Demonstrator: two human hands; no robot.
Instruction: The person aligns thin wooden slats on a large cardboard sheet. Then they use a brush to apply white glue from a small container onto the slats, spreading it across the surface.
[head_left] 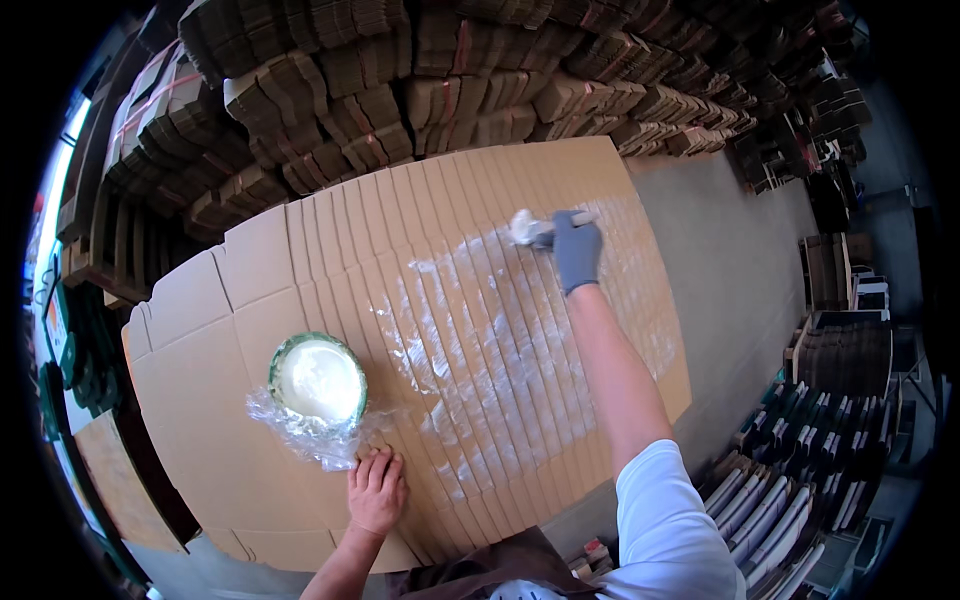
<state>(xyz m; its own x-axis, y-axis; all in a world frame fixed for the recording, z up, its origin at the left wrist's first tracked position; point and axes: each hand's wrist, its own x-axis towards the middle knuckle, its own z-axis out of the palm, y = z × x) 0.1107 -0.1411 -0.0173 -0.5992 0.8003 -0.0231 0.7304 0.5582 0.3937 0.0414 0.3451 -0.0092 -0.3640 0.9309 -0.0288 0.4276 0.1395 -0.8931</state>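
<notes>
In a grey glove, my right hand (577, 250) is closed around the handle of a brush (526, 228) whose bristle end is coated in white paste. It is over the far right part of a large stack of flat cardboard sheets (200, 330), smeared with white paste (510, 350) in streaks. My bare left hand (377, 490) lies flat on the cardboard at the near side, holding nothing. Its fingertips are at the edge of crumpled clear plastic film (305, 432). On that film stands a round green-rimmed tub (362, 372) of white paste.
Bundled cardboard stacks (370, 100) rise along the far side. A wooden pallet (95, 255) stands at the left. Grey floor (725, 240) runs along the right, with racks of upright panels (770, 520) at the lower right.
</notes>
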